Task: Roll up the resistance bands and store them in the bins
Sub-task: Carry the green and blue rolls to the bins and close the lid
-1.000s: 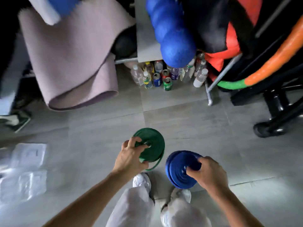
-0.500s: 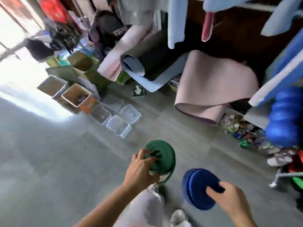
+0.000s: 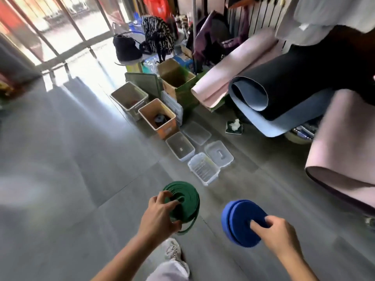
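Bare grey tiled floor (image 3: 71, 179) stretches wide to the left and ahead of the hands, up to the bright glass doors (image 3: 60, 27) at the far left. The right side is hemmed in. The curled edge of a pale pink rolled foam mat (image 3: 343, 163) juts out near the right hand, and beyond it lies a dark mat with a light blue underside (image 3: 284, 98). Ahead, four clear plastic tubs (image 3: 180, 149) sit close together on the floor. Just past them are an open orange plastic bin (image 3: 169, 129), with something dark at its bottom, and a beige open bin (image 3: 129, 98). An open brown cardboard box (image 3: 176, 78) stands behind these.

The left hand (image 3: 160, 216) grips a green rubber resistance band rolled into a flat coil (image 3: 184, 201), with the fingers curled over its near rim. The coil is tilted on edge, and its outer turn hangs loose as a loop below. The right hand (image 3: 282, 238) holds a blue resistance band wound into a tight disc (image 3: 241, 222), fingertips pressed on its near face. This disc is stepped, like two stacked layers. Both rolls are in the air above the floor, apart from each other and well short of the bins. A white laced shoe (image 3: 172, 250) shows below them.
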Motion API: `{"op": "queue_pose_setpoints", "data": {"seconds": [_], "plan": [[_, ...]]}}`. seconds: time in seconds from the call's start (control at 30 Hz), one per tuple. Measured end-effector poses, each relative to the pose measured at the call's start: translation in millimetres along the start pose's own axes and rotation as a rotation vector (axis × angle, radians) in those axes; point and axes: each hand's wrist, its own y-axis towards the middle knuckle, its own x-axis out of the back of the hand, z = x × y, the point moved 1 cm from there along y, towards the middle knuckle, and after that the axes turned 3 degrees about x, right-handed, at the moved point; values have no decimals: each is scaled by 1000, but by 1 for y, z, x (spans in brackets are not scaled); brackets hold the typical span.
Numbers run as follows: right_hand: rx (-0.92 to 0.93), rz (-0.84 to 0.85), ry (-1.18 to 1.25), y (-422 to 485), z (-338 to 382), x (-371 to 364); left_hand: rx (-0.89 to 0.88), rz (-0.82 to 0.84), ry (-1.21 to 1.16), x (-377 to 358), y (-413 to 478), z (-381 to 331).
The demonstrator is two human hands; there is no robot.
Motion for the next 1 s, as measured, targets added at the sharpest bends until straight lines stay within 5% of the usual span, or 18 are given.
{"op": "queue_pose_setpoints", "data": {"seconds": [0.33, 0.7, 1.0], "plan": [[-115, -59, 47, 68, 156, -92, -117, 50, 111, 99, 170, 122], [-323, -85, 2, 211, 225, -163, -145, 196, 85, 84, 349, 170], [-467, -75, 92, 313, 199, -260, -224, 324, 213, 6, 487, 210]]}}
